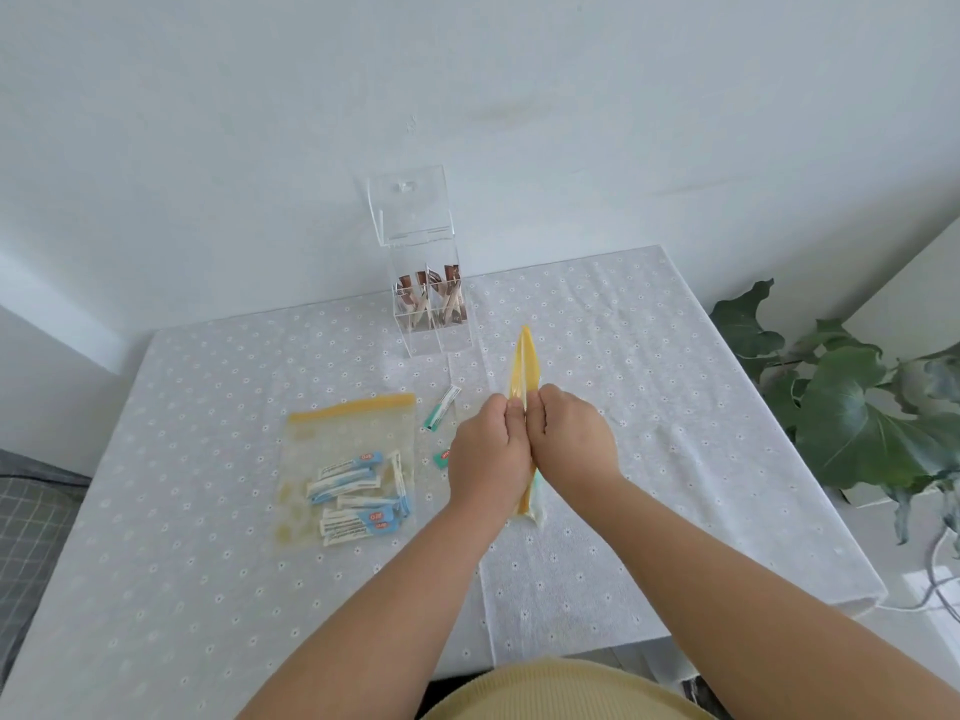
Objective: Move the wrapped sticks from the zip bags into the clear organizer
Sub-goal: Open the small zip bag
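My left hand (pixel 488 454) and my right hand (pixel 569 433) pinch the two sides of a yellow-topped zip bag (pixel 525 363) held edge-on above the table; its mouth gapes slightly beyond my fingers. A second zip bag (pixel 348 470) lies flat to the left, shut, with several blue-and-white wrapped sticks inside. A green-ended wrapped stick (pixel 441 407) lies loose on the cloth, and another green piece (pixel 441 458) peeks out beside my left hand. The clear organizer (pixel 428 309) stands at the back with its lid up and several brown wrapped sticks in its rear compartments.
The table carries a white dotted cloth (pixel 208 563) and stands against a white wall. A leafy plant (pixel 857 407) sits past the right edge, with a cable below it. A grey checked cushion (pixel 31 511) lies at the far left.
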### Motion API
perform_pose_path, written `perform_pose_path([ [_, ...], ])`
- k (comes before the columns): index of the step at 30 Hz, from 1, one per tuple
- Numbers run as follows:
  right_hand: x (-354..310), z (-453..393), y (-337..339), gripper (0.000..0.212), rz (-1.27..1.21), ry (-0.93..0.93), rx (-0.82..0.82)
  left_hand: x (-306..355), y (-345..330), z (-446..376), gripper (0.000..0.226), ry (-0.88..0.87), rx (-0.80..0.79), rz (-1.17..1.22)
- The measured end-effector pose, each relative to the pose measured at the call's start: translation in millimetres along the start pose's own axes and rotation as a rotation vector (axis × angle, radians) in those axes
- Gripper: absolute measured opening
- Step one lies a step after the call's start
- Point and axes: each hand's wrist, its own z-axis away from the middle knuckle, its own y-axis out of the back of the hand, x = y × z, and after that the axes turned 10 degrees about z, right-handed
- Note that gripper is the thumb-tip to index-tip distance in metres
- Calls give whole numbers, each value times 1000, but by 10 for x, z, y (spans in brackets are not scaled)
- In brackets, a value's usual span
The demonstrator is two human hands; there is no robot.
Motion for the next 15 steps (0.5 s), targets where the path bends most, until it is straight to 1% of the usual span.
perform_pose_path([
  [5,-19,1,-2,41,35,-36,67,10,5,8,34,-35,38,-69],
  [9,-25,1,28,40,132,-5,90,28,25,25,34,-54,53,-105],
  [12,-19,4,45,28,239,47,84,59,38,40,32,-63,62,-164],
  [15,-11,-30,118,16,355,-1,50,63,134,27,29,-22,130,-208],
])
